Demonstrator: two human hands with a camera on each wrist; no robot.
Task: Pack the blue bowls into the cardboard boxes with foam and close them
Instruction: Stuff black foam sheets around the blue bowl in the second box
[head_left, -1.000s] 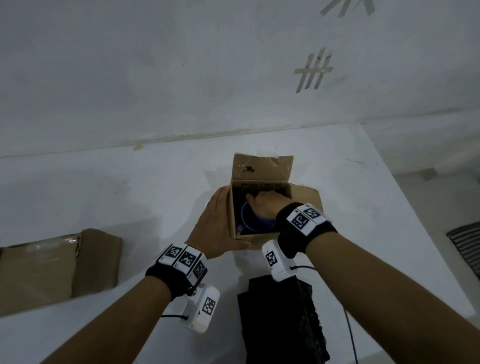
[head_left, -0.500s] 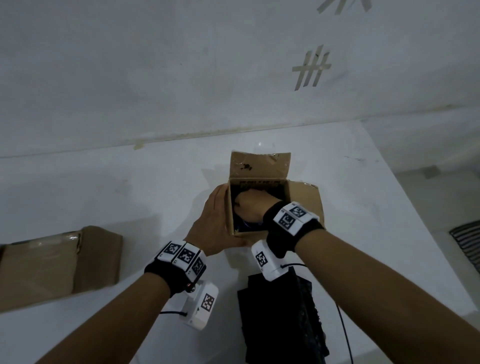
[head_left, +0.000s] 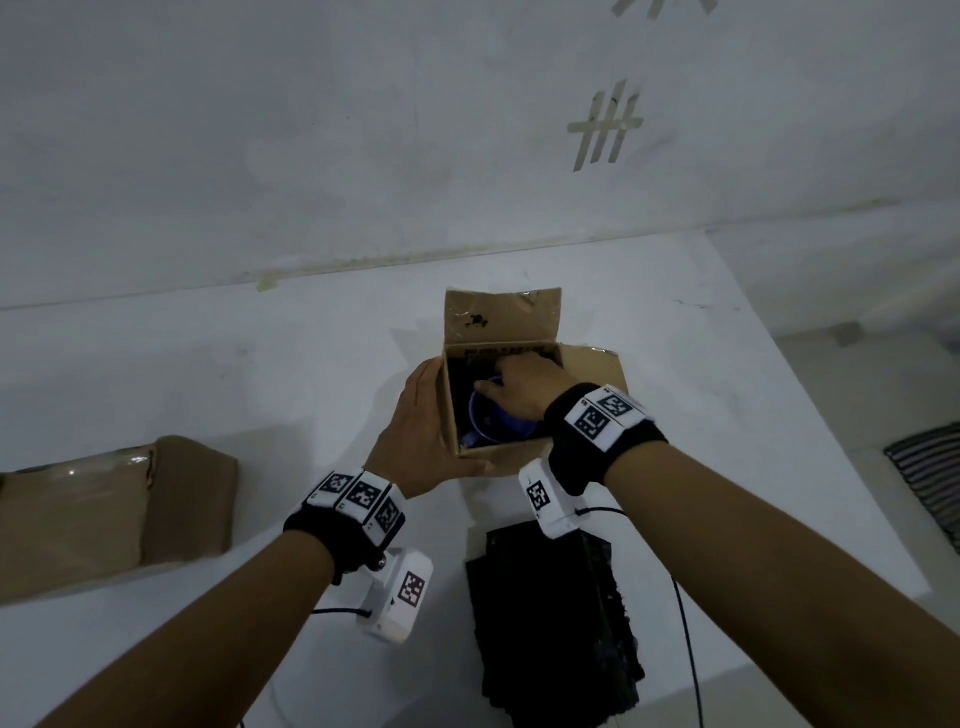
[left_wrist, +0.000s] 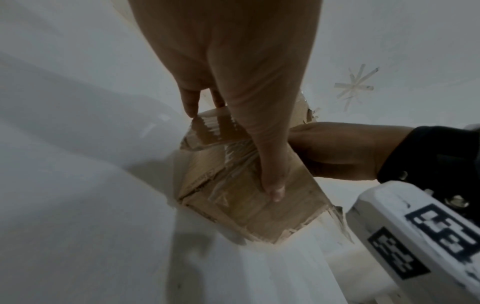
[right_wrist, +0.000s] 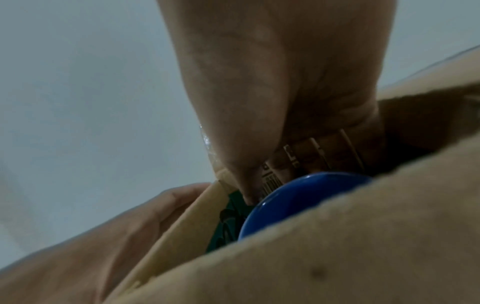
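An open cardboard box (head_left: 592, 364) stands mid-table, its far flap upright. A blue bowl (head_left: 493, 428) sits tilted inside it against dark foam lining. My left hand (head_left: 421, 431) clasps the box's near left corner, fingers along the left wall; in the left wrist view my thumb (left_wrist: 270, 185) lies along the taped side of the box (left_wrist: 246, 209). My right hand (head_left: 519, 389) reaches down into the box and holds the bowl at its far rim. In the right wrist view my thumb (right_wrist: 244, 181) points down beside the bowl (right_wrist: 298, 195); the other fingers are hidden.
A black foam pad (head_left: 550, 623) lies on the white table (head_left: 208, 364) just in front of the box. A second, taped cardboard box (head_left: 104, 514) lies at the left edge. The table's right edge drops to the floor; a wall runs behind.
My right hand went deeper into the box and covered the bowl, then shifted right and up, so the bowl shows again. The left hand has stayed on the box's left side.
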